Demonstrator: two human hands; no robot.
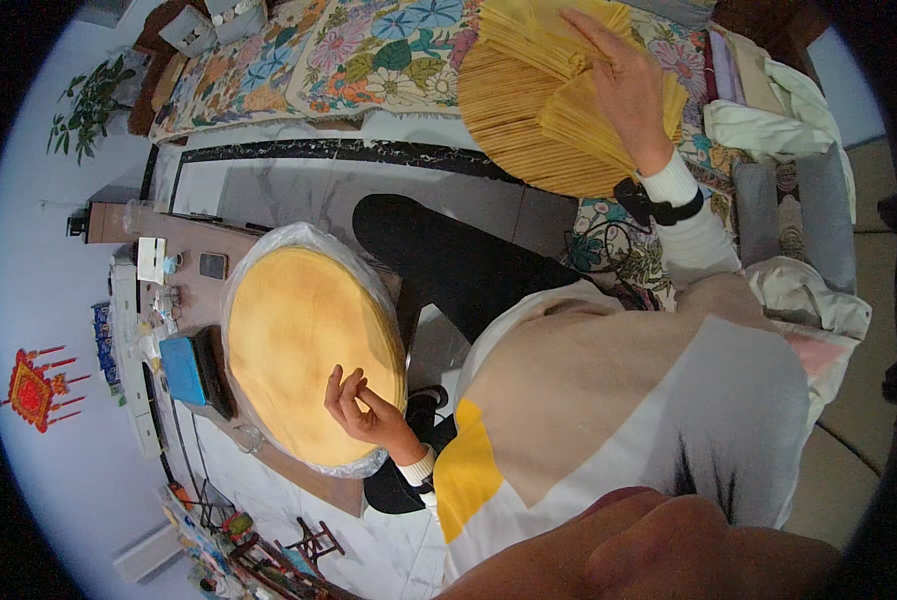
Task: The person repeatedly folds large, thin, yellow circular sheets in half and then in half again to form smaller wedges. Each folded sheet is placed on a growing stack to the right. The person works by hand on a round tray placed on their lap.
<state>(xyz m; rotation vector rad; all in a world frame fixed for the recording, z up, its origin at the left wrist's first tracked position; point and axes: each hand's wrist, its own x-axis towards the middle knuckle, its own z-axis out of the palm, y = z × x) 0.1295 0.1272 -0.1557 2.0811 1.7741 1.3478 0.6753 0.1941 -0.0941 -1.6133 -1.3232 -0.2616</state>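
My left hand (pixel 369 420) hovers over or rests at the near edge of a round stack of thin yellow sheets (pixel 306 337), fingers loosely curled with nothing visible between them. Clear plastic wrap (pixel 268 244) surrounds the stack. Out to my right, my right hand (pixel 624 90) is on or just over fanned stacks of yellow sheets (pixel 583 120), its fingers stretched out. Its thumb and underside are hidden, so a hold on a sheet cannot be made out. These fanned stacks lie on a round slatted tray (pixel 501 120) that looks woven or wooden.
The round stack sits on a brown table (pixel 298 469) with a phone (pixel 213 265), a blue-topped box (pixel 185 367), a tissue box (pixel 152 259) and glassware. The slatted tray rests on a sofa with a floral cover (pixel 388 60). Folding stools (pixel 313 540) stand on the tiled floor.
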